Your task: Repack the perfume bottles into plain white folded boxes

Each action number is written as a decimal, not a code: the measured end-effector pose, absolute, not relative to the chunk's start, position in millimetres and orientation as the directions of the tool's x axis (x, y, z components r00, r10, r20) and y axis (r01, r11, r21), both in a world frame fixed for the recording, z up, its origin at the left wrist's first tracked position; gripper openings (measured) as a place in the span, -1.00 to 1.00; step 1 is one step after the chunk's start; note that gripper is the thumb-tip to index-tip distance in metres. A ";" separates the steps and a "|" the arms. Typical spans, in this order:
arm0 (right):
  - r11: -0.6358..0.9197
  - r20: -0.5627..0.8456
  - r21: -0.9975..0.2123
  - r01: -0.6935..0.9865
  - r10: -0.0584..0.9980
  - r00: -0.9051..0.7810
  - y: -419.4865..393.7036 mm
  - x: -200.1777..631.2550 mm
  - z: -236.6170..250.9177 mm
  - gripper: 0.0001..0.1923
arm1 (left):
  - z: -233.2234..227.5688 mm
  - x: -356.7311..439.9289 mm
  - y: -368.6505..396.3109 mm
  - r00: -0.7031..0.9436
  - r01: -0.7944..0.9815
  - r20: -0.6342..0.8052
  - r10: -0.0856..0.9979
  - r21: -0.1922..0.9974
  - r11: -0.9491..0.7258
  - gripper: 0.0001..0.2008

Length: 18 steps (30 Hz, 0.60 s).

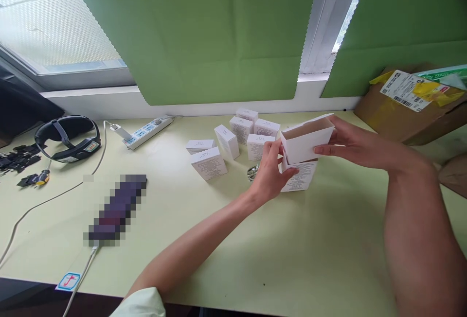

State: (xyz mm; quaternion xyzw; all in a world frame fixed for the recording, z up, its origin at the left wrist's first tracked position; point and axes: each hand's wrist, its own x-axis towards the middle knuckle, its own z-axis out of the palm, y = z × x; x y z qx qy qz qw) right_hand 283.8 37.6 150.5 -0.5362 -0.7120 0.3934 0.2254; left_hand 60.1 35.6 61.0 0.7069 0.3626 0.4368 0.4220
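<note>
My right hand [346, 144] grips a white open-topped carton piece [308, 141] by its right end, with the thumb on the near face. Its brown inside shows along the upper opening. Directly below is a white box with printed text [301, 178], touching or nearly touching the carton piece. My left hand [269, 173] is closed around the left side of the printed box, its thumb on the near face and fingertips at the corner where both pieces meet. A shiny metal item [252, 172] lies just left of that hand, partly hidden by it.
Several small white printed boxes [209, 163] stand behind and left of my hands. A power strip [149, 132], a blurred-out dark phone-like object [118, 210] on a cable, a black headset [69, 139] and a screwdriver [43, 177] lie leftward. A cardboard box [386, 113] sits back right.
</note>
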 end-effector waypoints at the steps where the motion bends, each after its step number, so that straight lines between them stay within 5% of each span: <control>1: 0.129 -0.105 -0.821 0.556 0.923 -0.369 38.3 283.1 150.1 -0.64 | 61.1 60.1 36.0 0.354 0.140 0.308 0.883 0.916 -0.376 -0.45; 9: 0.092 -0.146 -0.810 0.579 0.925 -0.351 41.7 283.8 148.1 -0.49 | 63.1 59.2 38.9 0.343 0.139 0.282 0.896 0.928 -0.345 -0.41; 18: 0.052 -0.177 -0.809 0.585 0.928 -0.327 40.6 282.8 157.0 -0.58 | 62.3 59.1 39.1 0.346 0.139 0.303 0.888 0.919 -0.368 -0.40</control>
